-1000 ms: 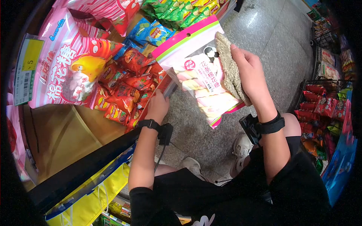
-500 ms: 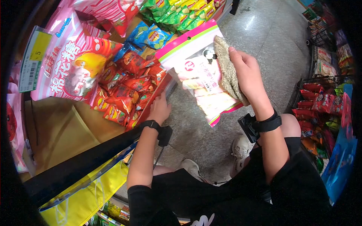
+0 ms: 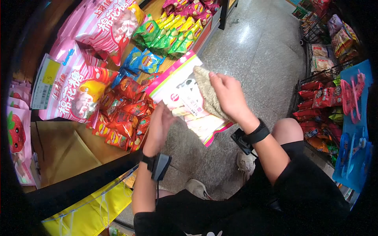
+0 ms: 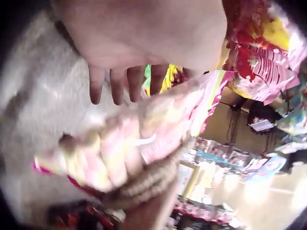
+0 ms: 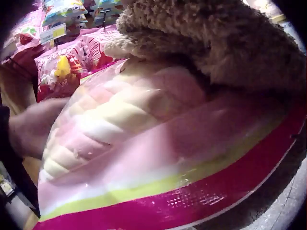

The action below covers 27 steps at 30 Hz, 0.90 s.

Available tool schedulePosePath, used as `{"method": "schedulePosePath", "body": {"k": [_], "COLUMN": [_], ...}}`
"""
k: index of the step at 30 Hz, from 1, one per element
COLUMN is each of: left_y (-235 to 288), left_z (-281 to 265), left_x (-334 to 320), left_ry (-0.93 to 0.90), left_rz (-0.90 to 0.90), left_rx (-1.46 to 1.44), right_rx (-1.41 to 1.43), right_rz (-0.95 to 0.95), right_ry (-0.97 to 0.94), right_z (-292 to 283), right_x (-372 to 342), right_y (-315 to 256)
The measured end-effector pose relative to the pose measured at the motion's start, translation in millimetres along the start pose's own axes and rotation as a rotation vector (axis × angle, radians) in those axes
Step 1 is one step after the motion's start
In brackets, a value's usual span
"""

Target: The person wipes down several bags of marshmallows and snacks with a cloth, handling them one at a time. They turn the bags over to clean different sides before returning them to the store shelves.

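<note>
A clear-fronted bag of twisted marshmallows (image 3: 193, 114), with a pink and green top band, is held up over the aisle floor. My right hand (image 3: 230, 96) grips it by the side together with a folded beige-brown terry cloth (image 3: 208, 89), thumb on top. In the right wrist view the fluffy cloth (image 5: 211, 43) lies against the bag (image 5: 105, 120). My left hand (image 3: 158, 128) is raised beside the bag's left edge, slightly blurred. In the left wrist view its fingers (image 4: 117, 86) extend straight and spread, close over the marshmallows, with nothing in them.
To the left, a wooden display bin holds red snack packets (image 3: 128, 112), blue packets (image 3: 147, 61) and large pink marshmallow bags (image 3: 80, 92). A price tag (image 3: 45, 82) hangs at its side. Wire racks with red packets (image 3: 323, 96) stand across the grey floor (image 3: 267, 59).
My left hand has left the bin's edge and come up next to the bag. The right hand has brought the bag and cloth down and leftward in view. The head view has shifted.
</note>
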<state>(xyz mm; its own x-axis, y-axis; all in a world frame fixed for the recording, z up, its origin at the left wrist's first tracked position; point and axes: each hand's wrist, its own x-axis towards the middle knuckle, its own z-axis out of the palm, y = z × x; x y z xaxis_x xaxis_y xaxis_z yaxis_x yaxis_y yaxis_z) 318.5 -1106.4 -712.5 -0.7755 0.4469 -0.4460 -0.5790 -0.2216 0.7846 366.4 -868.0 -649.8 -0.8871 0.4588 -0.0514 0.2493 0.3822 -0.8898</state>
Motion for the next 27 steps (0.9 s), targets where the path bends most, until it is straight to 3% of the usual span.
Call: {"method": "schedulePosePath", "body": {"k": [1,3,7,9,10,13,15,17,21,23,27], "left_y": [7,18,10,2,-15,-52,-53,-52,-47,-43,-32], "left_z": [23,70,85,79,65,42,44,48,58,64,76], "left_x": [-14,-43,-72,-80,-77,-97,-97,-96,-97,-98,-103], "left_ry": [-0.006,-0.143,-0.175,-0.185,-0.355,-0.129,-0.180,-0.230,-0.267,-0.257,-0.191], "left_rz": [0.003,0.006,0.072,-0.054,0.022,0.111,0.087,0.060,0.015,0.001,-0.043], "left_rx": [-0.004,-0.560,-0.454,-0.607,-0.656,0.059,-0.010,-0.116,-0.316,-0.416,-0.605], "right_rx": [-0.005,-0.083,-0.113,-0.146,-0.075,0.052,0.066,0.133,0.214,0.088,-0.013], "right_rz": [-0.004,-0.040,-0.129,-0.180,-0.226,-0.469,-0.492,-0.703,-0.665,-0.484,-0.325], "right_ry": [0.004,0.038,0.044,0.028,0.028,0.005,-0.178,-0.110,-0.181,-0.368,-0.401], "right_z": [0,2,13,22,29,51,56,61,61,59,53], "right_x": [-3,-8,-18,-25,-30,-47,-61,-70,-77,-75,-63], "right_y": [-7,-21,-23,-27,-29,-25,-27,-34,-48,-51,-39]}}
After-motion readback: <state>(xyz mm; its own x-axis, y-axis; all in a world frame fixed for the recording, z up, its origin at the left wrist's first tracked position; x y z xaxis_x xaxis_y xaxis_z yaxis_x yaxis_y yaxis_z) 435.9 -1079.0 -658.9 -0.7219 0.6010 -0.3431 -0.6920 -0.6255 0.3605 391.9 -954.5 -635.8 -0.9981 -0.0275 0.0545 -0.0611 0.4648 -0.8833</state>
